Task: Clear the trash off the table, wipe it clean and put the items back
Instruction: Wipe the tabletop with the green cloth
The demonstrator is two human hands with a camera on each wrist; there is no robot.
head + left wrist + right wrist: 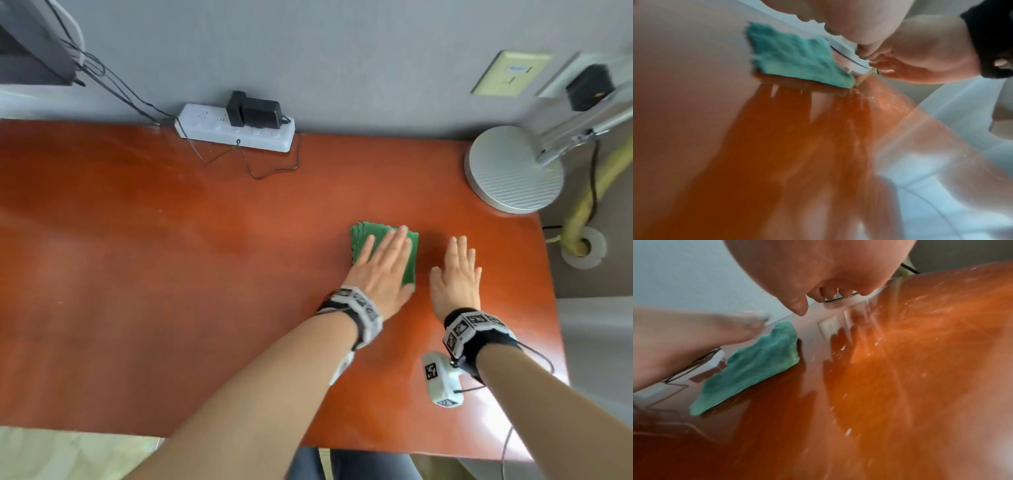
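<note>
A folded green cloth [364,238] lies on the glossy red-brown table [171,274], right of centre. My left hand [383,263] presses flat on it with straight fingers, covering most of it. My right hand [455,274] is spread flat just to the right of the cloth, palm down and holding nothing. The left wrist view shows the cloth [789,58] under my left palm [849,19]. The right wrist view shows the cloth [756,366] at left under my left hand [694,331]. My right palm [818,264] hovers a little above the table there, and its fingers are mirrored in the surface.
A white power strip [236,132] with a black adapter [255,111] and a thin loose cable [260,168] sits against the back wall. A round grey lamp base [513,169] stands at the back right corner. The table's right edge [551,274] is close to my right hand.
</note>
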